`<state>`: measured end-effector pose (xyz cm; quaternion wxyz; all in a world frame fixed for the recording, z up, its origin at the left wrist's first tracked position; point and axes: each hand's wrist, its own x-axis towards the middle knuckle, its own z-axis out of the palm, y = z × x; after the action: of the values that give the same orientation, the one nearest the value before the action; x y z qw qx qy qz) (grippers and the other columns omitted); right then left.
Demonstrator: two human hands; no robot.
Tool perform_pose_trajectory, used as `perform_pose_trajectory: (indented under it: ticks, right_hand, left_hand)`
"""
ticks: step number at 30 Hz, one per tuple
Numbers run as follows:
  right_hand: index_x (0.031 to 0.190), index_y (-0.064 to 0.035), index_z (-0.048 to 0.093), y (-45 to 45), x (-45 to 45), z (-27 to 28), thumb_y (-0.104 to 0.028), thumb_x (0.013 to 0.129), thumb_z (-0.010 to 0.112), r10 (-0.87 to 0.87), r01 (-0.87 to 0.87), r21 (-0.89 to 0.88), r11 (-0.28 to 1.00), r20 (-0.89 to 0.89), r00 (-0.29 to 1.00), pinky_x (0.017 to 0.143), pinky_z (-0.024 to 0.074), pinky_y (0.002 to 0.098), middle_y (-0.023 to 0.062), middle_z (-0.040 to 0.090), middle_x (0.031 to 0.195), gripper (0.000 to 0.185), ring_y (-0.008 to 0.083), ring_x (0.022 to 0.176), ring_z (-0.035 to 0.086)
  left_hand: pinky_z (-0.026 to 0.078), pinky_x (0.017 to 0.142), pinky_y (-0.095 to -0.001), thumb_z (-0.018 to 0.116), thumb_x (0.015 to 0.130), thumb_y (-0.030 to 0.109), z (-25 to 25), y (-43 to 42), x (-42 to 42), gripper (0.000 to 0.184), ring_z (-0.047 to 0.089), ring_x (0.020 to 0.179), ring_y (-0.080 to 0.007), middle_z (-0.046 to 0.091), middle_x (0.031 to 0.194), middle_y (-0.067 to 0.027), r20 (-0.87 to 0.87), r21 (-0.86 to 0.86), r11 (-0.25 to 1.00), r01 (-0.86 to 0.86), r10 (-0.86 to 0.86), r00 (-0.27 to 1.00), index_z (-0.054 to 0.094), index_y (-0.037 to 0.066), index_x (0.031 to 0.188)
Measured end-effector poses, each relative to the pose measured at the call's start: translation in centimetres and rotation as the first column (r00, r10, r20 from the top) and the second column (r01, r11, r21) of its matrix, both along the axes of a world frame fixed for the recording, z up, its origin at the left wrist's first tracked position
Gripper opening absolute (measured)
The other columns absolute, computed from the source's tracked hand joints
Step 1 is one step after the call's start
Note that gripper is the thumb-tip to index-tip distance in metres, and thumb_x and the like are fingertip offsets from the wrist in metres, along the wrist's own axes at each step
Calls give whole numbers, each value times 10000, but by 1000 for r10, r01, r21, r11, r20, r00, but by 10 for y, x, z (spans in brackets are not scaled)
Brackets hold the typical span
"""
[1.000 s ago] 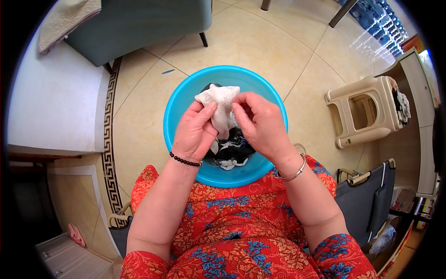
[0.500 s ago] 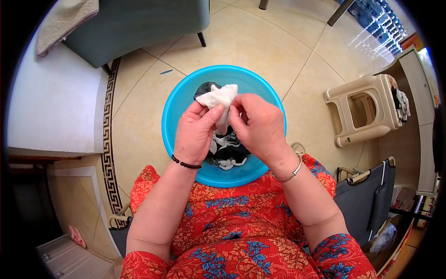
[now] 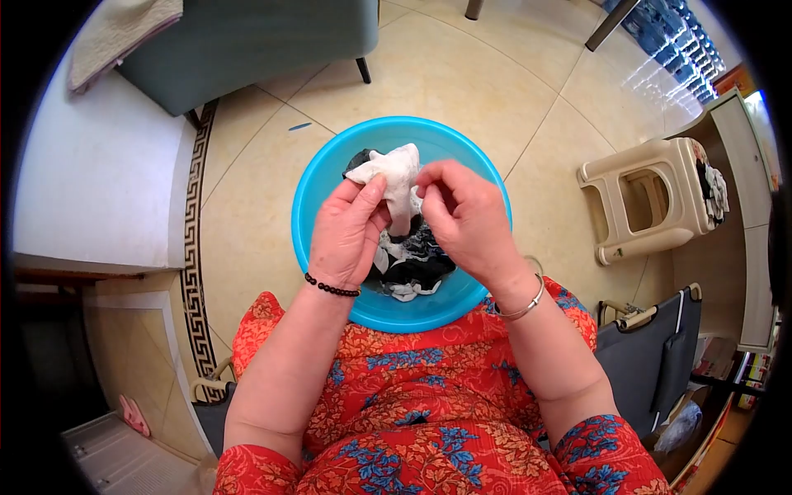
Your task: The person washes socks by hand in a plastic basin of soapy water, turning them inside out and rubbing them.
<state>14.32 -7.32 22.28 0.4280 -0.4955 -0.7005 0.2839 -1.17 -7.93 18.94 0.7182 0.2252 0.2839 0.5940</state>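
Observation:
My left hand [image 3: 351,227] pinches a white sock [image 3: 394,169] between thumb and fingers. The sock hangs bunched above the blue basin [image 3: 309,173], its lower end drooping past my fingers. Just to its right, my right hand [image 3: 470,210] has its fingers curled in toward the thumb. A small white bit shows by those fingertips; whether they grip it cannot be made out. Wet black and white laundry [image 3: 412,268] lies in the basin below my hands. Behind the sock, a dark grey cloth [image 3: 356,162] rests against the basin's far left side.
To the right stands a beige plastic stool [image 3: 610,169] with black and white cloths [image 3: 714,190] on it. A grey-green sofa [image 3: 264,49] is at the upper left. Wrapped blue bottles [image 3: 668,49] stand at the far right. Pink slippers [image 3: 134,415] lie at the lower left.
My right hand has drawn slightly right, away from the sock's edge. The left hand keeps its hold, and more of the sock's hanging part shows.

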Motion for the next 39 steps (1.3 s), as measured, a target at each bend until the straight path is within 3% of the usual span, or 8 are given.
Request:
perform_pose_trajectory:
  ticks: [3, 17, 20, 22, 25, 27, 34, 39]
  right_hand:
    - [869, -19, 604, 1, -4, -7, -74, 826, 583, 4, -4, 120, 993, 0, 1000, 625, 493, 366, 141, 632, 817, 73, 311, 725, 619]
    - [830, -39, 611, -2, -4, -3, -118, 797, 632, -61, 54, 95, 994, 79, 995, 608, 495, 370, 119, 626, 782, 87, 287, 702, 620]
    - [815, -50, 612, -2, -4, -4, -120, 786, 635, -90, 68, 155, 986, 136, 987, 600, 494, 370, 113, 626, 781, 78, 283, 694, 620]
    - [808, -58, 613, -2, -4, -5, -121, 779, 636, -108, 72, 202, 977, 172, 979, 593, 493, 369, 111, 625, 781, 74, 281, 687, 620]
    - [790, -54, 613, 0, -2, -5, -125, 758, 638, -153, 113, 215, 970, 179, 972, 562, 490, 362, 114, 630, 755, 82, 272, 646, 621]
    - [771, -41, 609, 4, -1, -5, -127, 743, 631, -158, 159, -22, 987, 27, 987, 536, 486, 352, 120, 632, 716, 93, 261, 597, 620]
    - [781, -20, 608, 10, 5, -8, -84, 776, 592, -218, 212, -78, 974, -70, 973, 525, 474, 308, 145, 619, 674, 66, 231, 571, 618]
    - [838, -3, 602, 9, 6, -5, -34, 811, 553, -96, 50, -170, 984, -275, 957, 555, 478, 308, 161, 624, 727, 64, 232, 594, 608]
  left_hand:
    - [466, 926, -331, 509, 941, 80, 1, -1, 2, 280, 559, 1077, -190, 574, 1180, -100, 10, -1, 1000, -15, 15, 1000, 519, -15, 1204]
    - [494, 866, -292, 544, 929, 101, 2, -3, 8, 262, 596, 1000, -161, 612, 1125, -91, -114, 39, 999, -37, 41, 993, 566, -23, 1159]
    - [494, 813, -257, 570, 918, 110, 1, -5, 9, 250, 605, 939, -124, 637, 1070, -70, -272, 77, 995, -63, 82, 959, 592, -21, 1130]
    - [496, 771, -241, 585, 910, 114, 3, -7, 9, 247, 604, 902, -100, 649, 1034, -54, -478, 153, 987, -53, 121, 870, 603, -16, 1120]
    - [501, 773, -250, 581, 911, 110, 2, -7, 10, 246, 606, 905, -109, 648, 1041, -61, -400, 123, 990, -69, 113, 910, 601, -19, 1120]
    - [502, 820, -288, 564, 917, 104, 0, -6, 9, 261, 603, 958, -144, 629, 1090, -78, -337, 101, 993, -54, 85, 937, 579, -15, 1149]
    - [496, 894, -338, 537, 930, 104, 3, -3, 8, 271, 594, 1021, -195, 606, 1138, -96, -78, 55, 996, -71, 75, 994, 557, -11, 1174]
    - [491, 898, -342, 523, 936, 102, 10, -2, -1, 268, 592, 1028, -203, 599, 1146, -102, -73, 18, 996, -89, 90, 993, 546, -7, 1180]
